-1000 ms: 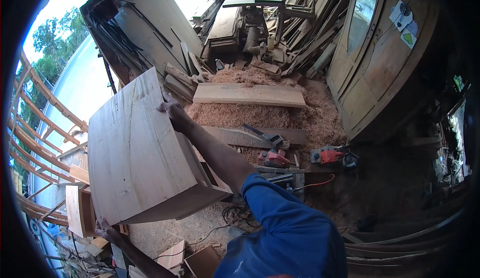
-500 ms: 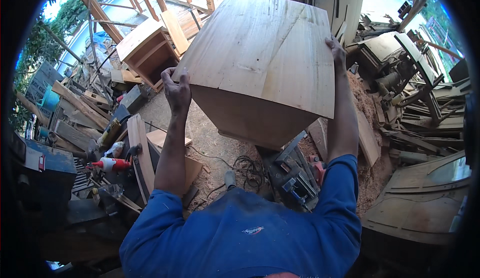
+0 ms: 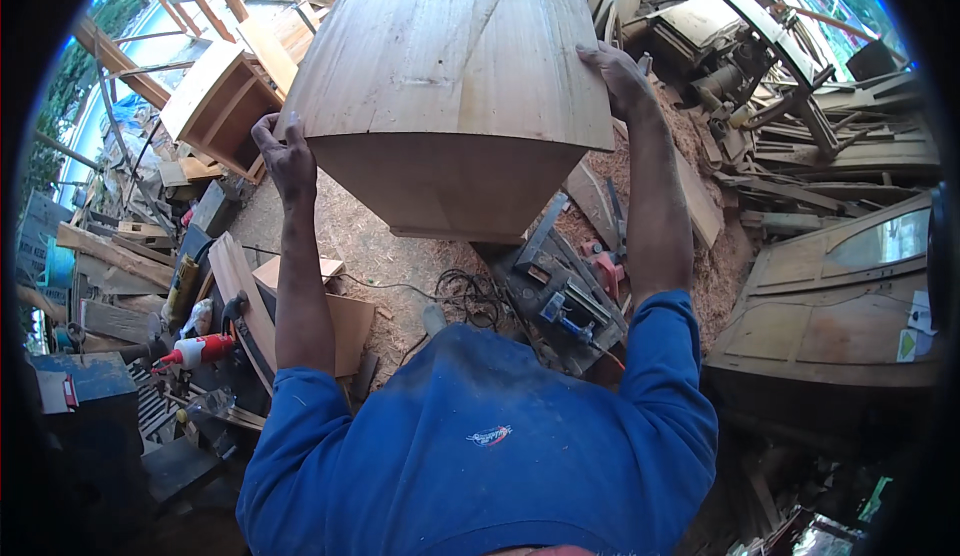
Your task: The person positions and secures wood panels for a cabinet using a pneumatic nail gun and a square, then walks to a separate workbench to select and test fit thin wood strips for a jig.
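Note:
A large pale wooden cabinet with a broad planked top fills the upper middle, its sides narrowing downward in this view. At its near left corner my left hand grips the edge of the top, thumb upward and fingers curled. Farther along the right edge, my right hand holds on with its fingers against the wood. Both arms are stretched forward. The cabinet's underside is hidden, so I cannot tell whether it bears on anything.
A smaller open wooden cabinet stands at the far left. Near my right arm is a bench machine with a cable beside it. A red-and-white bottle lies left among timber. A panelled door leans right; shavings cover the ground.
My view has shifted, so the surroundings sit farther left and higher. Both hands keep their grip on the cabinet, which appears higher and more to the left in the picture.

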### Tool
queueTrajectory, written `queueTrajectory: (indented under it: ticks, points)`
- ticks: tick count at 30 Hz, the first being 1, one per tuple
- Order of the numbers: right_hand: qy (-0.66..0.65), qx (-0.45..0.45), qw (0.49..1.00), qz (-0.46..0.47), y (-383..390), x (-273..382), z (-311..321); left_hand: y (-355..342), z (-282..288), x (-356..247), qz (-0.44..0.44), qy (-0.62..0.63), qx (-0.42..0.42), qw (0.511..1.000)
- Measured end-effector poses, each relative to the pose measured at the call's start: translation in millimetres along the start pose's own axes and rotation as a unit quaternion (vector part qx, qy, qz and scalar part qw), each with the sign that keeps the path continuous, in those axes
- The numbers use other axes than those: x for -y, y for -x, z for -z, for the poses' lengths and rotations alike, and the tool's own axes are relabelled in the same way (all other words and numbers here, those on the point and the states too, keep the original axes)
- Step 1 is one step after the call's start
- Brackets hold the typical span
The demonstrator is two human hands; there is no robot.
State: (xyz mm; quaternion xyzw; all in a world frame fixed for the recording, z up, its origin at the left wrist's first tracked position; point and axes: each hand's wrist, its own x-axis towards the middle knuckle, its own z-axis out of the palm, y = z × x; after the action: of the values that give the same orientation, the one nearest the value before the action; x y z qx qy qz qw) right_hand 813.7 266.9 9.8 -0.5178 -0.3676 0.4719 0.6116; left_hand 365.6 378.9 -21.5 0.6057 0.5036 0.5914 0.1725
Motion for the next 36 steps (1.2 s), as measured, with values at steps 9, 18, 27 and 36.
queueTrajectory:
  ticks: [9, 18, 27, 36]
  points:
    - [0.274, -0.065, 0.955, 0.096, 34.3, 24.7, -10.0, 30.1, -1.8, -12.0, -0.016, -0.024, -0.058, 0.998]
    - [0.103, 0.058, 0.993, 0.004, -52.4, 23.2, -10.2, 69.0, 13.1, -20.0, 0.027, -0.074, -0.114, 0.990]
    - [0.240, 0.077, 0.968, 0.007, -107.5, 29.4, 17.6, 88.3, -20.9, -45.4, 0.051, -0.037, -0.114, 0.992]
    - [0.138, 0.065, 0.987, 0.053, -87.3, 16.6, 54.8, 105.8, -11.5, -54.5, 0.157, 0.048, -0.055, 0.985]
